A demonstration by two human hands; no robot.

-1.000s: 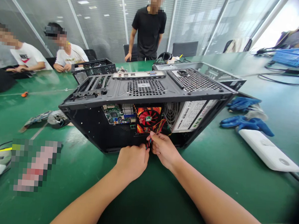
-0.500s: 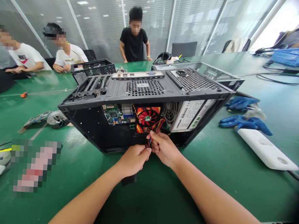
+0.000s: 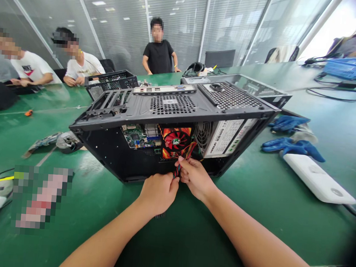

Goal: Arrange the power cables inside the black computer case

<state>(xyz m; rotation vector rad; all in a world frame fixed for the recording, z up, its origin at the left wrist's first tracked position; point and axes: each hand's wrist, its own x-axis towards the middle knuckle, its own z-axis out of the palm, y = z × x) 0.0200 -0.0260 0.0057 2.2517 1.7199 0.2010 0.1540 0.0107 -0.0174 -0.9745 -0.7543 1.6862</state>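
A black computer case [image 3: 121, 117] lies on the green table with its open side towards me. Inside I see a green motherboard [image 3: 135, 136], a red-bladed cooling fan [image 3: 176, 141] and a white-labelled power supply [image 3: 226, 139]. A bundle of coloured cables [image 3: 176, 172] comes out at the case's lower edge. My left hand [image 3: 159, 193] is closed round the bundle's lower part, its fingertips mostly hidden. Just above it, to the right, my right hand [image 3: 197, 177] pinches the same cables between thumb and fingers. The cables' end under my left hand is mostly covered.
Blue work gloves [image 3: 293, 147] and a white power strip [image 3: 318, 178] lie at the right. Another case [image 3: 111, 84] stands behind, near co-workers at the far side. Small parts [image 3: 43, 142] lie left; a blue basket [image 3: 350, 67] sits far right.
My left hand has turned over with its knuckles more upward and its fingers curled tighter round the cables. My right hand stays put. The person in black leans back.
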